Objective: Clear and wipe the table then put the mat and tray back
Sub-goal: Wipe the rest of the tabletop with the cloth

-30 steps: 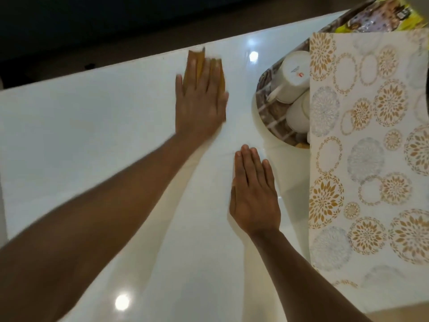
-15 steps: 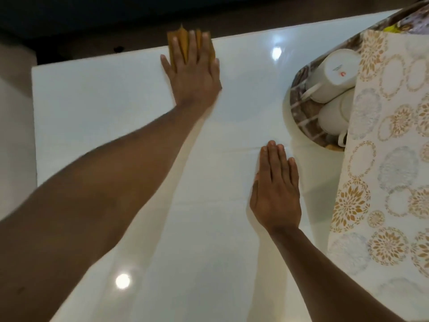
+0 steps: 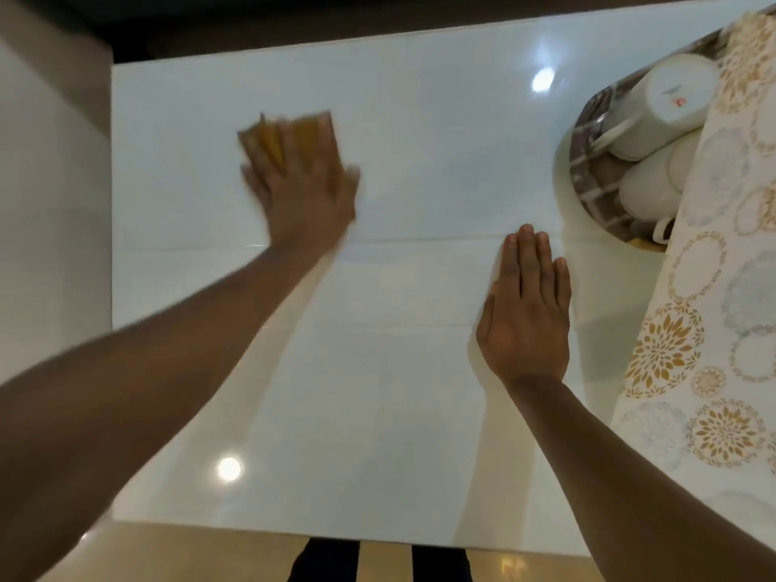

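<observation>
My left hand (image 3: 300,182) lies flat with straight fingers on a folded yellow cloth (image 3: 310,130), pressing it onto the glossy white table (image 3: 420,140) left of the middle; the hand is blurred by motion. My right hand (image 3: 527,308) rests flat on the table nearer to me, fingers straight and together. At the right edge a patterned tray (image 3: 588,191) holds white mugs (image 3: 667,107). The mat (image 3: 705,329), white with gold and grey flower rings, lies over the tray's right part and hides it.
The table's left edge is at the left, with a pale floor (image 3: 46,203) beyond it. Its near edge runs along the bottom, above a tan floor and my dark legs (image 3: 323,560). Dark space lies past the far edge.
My left hand has slid the cloth from the far edge of the table toward me and to the left. My right hand has stayed flat in place.
</observation>
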